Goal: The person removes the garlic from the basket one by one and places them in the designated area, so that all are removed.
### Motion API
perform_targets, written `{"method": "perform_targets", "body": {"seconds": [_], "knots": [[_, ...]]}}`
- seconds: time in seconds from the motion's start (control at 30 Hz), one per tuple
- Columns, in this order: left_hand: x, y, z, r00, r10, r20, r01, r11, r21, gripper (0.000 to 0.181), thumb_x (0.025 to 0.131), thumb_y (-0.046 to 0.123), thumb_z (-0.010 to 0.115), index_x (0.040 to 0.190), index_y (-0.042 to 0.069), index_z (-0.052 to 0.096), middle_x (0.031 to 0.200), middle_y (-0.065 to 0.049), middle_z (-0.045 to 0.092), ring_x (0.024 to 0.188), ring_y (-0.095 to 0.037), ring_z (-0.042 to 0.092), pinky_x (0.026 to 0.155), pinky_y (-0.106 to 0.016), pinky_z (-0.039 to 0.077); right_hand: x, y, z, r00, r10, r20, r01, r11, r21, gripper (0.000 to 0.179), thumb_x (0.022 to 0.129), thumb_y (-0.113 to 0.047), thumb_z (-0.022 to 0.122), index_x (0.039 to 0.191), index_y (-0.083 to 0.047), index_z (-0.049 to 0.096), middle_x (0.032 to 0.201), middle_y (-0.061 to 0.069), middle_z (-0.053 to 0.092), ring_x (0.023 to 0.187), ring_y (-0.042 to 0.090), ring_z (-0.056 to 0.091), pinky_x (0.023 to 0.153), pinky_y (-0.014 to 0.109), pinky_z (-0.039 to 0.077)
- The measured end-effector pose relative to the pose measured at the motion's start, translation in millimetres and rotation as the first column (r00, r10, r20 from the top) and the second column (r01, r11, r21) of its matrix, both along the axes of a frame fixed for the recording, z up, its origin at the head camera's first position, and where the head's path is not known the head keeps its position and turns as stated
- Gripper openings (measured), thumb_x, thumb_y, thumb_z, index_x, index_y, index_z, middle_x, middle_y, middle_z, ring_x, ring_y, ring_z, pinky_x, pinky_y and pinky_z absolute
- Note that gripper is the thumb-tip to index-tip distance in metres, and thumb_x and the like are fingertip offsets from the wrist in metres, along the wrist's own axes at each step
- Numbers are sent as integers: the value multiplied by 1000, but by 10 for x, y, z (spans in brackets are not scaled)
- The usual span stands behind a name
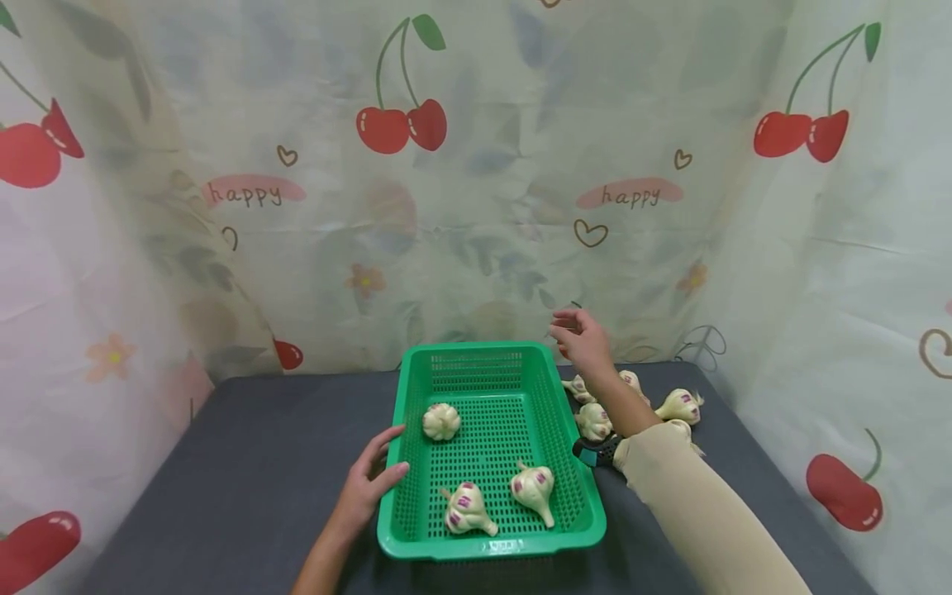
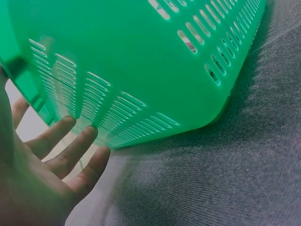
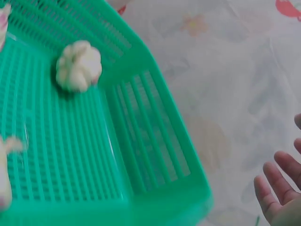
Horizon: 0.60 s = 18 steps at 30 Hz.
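A green slotted plastic basket (image 1: 494, 545) holds three garlic bulbs: one whitish bulb (image 1: 442, 421) at the left, and two purple-marked bulbs, a left one (image 1: 467, 507) and a right one (image 1: 533, 487), near the front. My left hand (image 1: 364, 481) touches the basket's left rim, thumb at the edge. In the left wrist view, its fairly straight fingers (image 2: 77, 148) lie along the outer wall. My right hand (image 1: 586, 343) hangs in the air by the far right corner, fingers loosely bent around nothing. Its extended fingers (image 3: 277, 183) appear beside the basket in the right wrist view.
Several more garlic bulbs lie right of the basket, partly hidden by my right forearm; one bulb (image 1: 680, 406) sits outermost. Everything stands on a dark grey table (image 1: 245, 479). A cherry-printed curtain (image 1: 476, 273) encloses the back and both sides. A black wristband (image 1: 598, 452) circles my right wrist.
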State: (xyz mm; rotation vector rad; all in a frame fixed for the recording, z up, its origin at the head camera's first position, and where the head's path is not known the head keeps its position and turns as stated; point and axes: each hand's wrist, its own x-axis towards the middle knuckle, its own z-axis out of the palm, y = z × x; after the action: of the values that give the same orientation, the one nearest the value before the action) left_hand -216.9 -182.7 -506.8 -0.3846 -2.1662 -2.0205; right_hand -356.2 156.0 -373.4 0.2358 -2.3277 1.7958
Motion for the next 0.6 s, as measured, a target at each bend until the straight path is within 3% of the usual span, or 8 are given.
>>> {"method": "perform_targets", "body": {"seconds": [0.23,0.6], "knots": [[3,-2,15,1000,-1,-25,1,1000,-8,51,93,4,60,143,7,46,132,-28,51,111,-40,56,82,-33,49,15,-351,-9,998,67,-5,-67,996,-64,33,98,-14,60,128,-2,55,123,17,57,115,30,54,93,47,46],[-4,3,2,1000,1,-21,-1,1000,-7,52,93,4,60,143,7,46,132,-28,51,112,-41,56,83,-33,49,56,-804,-235,987,157,21,-156,987,-23,34,96,-16,63,127,-4,56,126,18,57,115,32,56,89,46,46]]}}
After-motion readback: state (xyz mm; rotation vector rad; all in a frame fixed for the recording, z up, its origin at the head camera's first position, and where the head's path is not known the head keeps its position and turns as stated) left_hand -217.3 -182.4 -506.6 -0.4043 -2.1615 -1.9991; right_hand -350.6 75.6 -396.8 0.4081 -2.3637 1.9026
